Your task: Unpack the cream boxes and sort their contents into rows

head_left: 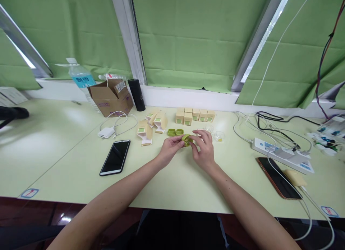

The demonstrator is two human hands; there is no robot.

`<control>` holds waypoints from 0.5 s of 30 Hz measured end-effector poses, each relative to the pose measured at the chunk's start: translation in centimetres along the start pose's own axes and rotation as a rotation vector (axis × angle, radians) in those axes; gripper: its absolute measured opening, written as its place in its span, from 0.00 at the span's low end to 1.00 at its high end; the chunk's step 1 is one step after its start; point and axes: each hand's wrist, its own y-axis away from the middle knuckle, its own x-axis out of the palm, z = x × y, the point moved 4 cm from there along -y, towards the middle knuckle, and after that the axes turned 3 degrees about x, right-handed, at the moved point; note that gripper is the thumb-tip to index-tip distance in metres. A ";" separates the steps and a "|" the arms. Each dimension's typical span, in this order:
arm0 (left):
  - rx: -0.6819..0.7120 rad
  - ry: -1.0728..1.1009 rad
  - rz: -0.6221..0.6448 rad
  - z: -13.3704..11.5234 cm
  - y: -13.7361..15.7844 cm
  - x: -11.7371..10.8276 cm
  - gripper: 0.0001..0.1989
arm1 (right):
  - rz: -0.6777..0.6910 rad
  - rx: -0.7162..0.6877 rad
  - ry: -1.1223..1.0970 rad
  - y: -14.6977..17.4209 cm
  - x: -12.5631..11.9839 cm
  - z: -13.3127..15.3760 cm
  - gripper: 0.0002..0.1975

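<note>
Near the middle of the table, my left hand [170, 149] pinches a small olive-green case [186, 139] that looks like a hinged box. From the other side, my right hand [204, 147] has its thumb and fingertips on the same case, fingers curled. A second green case [175, 132], lying open in two halves, rests just behind my left hand. Small clear plastic cups [219, 136] stand beside my right fingers, one with a bit of yellow inside. What the held case contains is too small to tell.
Several small kraft boxes [188, 117] stand in a group at the back. Opened kraft boxes [145, 131] lie to the left, near a phone [115, 157] and a charger [106, 132]. A power strip [281, 154], cables and another phone [279, 178] occupy the right. A carton [111, 99] and black bottle [137, 95] stand behind.
</note>
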 end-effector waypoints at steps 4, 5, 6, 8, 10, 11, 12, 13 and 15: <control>-0.016 0.003 0.028 0.1 0.2 0.0 0.25 | -0.010 -0.029 0.040 -0.1 0.0 0.1 0.12; -0.023 0.006 0.039 0.1 0.2 0.1 0.26 | -0.005 -0.031 0.042 -0.1 0.0 0.1 0.12; -0.034 0.016 0.056 0.1 0.2 0.1 0.26 | -0.001 -0.034 0.041 -0.1 0.0 0.1 0.12; -0.063 0.053 0.110 0.1 0.3 0.4 0.25 | 0.006 -0.052 0.033 -0.1 0.1 0.1 0.12; -0.088 0.090 0.181 -0.1 0.4 0.9 0.23 | 0.010 -0.068 0.021 -0.1 0.1 0.2 0.12; -0.095 0.100 0.212 -0.2 0.4 1.1 0.22 | 0.016 -0.070 0.014 -0.1 0.2 0.2 0.12; -0.100 0.104 0.235 -0.3 0.5 1.2 0.22 | 0.023 -0.067 0.006 -0.1 0.2 0.2 0.12; -0.105 0.106 0.248 -0.4 0.5 1.3 0.21 | 0.031 -0.058 -0.002 -0.1 0.3 0.1 0.12; -0.116 0.115 0.240 -0.4 0.5 1.4 0.21 | 0.050 -0.048 -0.019 0.0 0.4 0.1 0.12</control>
